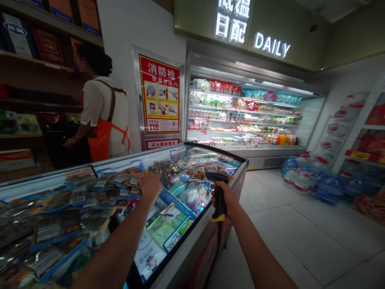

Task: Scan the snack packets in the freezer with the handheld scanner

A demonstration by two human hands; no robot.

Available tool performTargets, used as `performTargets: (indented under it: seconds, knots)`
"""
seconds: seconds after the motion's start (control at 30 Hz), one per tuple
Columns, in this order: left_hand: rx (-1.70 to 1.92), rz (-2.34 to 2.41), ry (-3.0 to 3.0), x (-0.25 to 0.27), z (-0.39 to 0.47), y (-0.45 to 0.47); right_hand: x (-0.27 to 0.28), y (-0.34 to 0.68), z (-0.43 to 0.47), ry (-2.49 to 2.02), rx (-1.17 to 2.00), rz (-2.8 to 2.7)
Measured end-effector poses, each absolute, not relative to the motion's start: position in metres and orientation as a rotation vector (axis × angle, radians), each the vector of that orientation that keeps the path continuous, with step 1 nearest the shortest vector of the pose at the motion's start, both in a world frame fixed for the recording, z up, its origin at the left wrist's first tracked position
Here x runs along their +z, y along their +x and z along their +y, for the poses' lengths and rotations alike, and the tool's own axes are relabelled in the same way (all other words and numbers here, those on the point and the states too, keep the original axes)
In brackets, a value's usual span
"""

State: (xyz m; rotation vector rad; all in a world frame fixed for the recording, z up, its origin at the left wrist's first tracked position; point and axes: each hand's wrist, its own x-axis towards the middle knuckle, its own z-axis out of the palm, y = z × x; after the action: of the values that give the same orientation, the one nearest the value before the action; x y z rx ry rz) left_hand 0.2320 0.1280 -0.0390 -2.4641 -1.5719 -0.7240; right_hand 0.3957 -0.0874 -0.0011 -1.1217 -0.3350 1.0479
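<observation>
My right hand is wrapped round the handle of a black and yellow barcode scanner, held upright over the freezer's front edge with its cord hanging down. My left hand reaches over the chest freezer, low above flat plastic food packets with blue edges. Its fingers bend down and away from me, so their tips and any grip are hidden. Nearer to me, green and white packages lie below that forearm. Between my hands a blue basket divides off more bagged goods.
A person in an orange apron stands beyond the freezer, facing shelves at the left. A lit refrigerated display lines the back wall. Bottled water packs and large blue bottles stand on the tiled floor at right.
</observation>
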Motion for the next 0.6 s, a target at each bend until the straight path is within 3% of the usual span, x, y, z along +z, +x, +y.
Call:
performTargets:
  seconds: [0.3, 0.6]
  knots:
    - [-0.500, -1.236, -2.946, -0.061, 0.127, 0.349, -0.003, 0.416, -0.083, -1.123, 1.055, -0.333]
    - [-0.436, -1.194, -2.926, -0.058, 0.115, 0.312, 0.002, 0.406, -0.083, -1.117, 1.061, -0.339]
